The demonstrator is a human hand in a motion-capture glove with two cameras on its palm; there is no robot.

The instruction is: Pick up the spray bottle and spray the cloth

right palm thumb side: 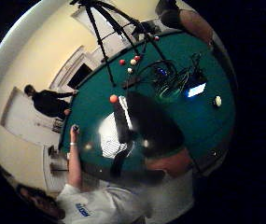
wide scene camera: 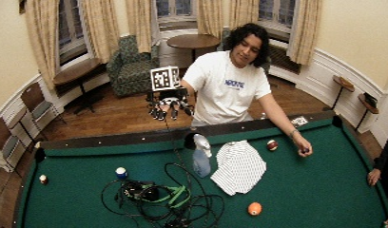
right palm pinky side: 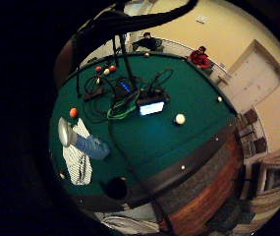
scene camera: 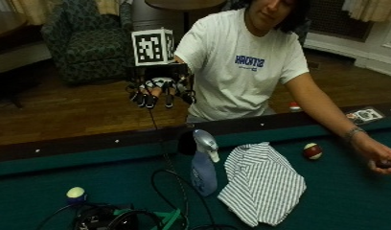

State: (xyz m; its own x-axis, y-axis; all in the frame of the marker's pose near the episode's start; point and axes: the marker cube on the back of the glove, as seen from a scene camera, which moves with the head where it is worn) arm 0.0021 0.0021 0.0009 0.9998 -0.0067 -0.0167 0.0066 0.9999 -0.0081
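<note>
A blue spray bottle with a grey trigger head stands upright on the green pool table, near the person's side rail. Right beside it lies a white striped cloth, touching or nearly touching the bottle's base. The gloved right hand hangs in the air above the rail and to the bottle's left, well apart from it, fingers hanging loosely curled and holding nothing. The little finger side palm view shows the bottle lying across the cloth from far off. The bare left hand rests on the felt.
A dark red ball lies beside the cloth. A white-and-blue ball and a tangle of cables with devices lie toward the table's middle. A corner pocket opens in the rail just behind the bottle. An orange ball sits farther out.
</note>
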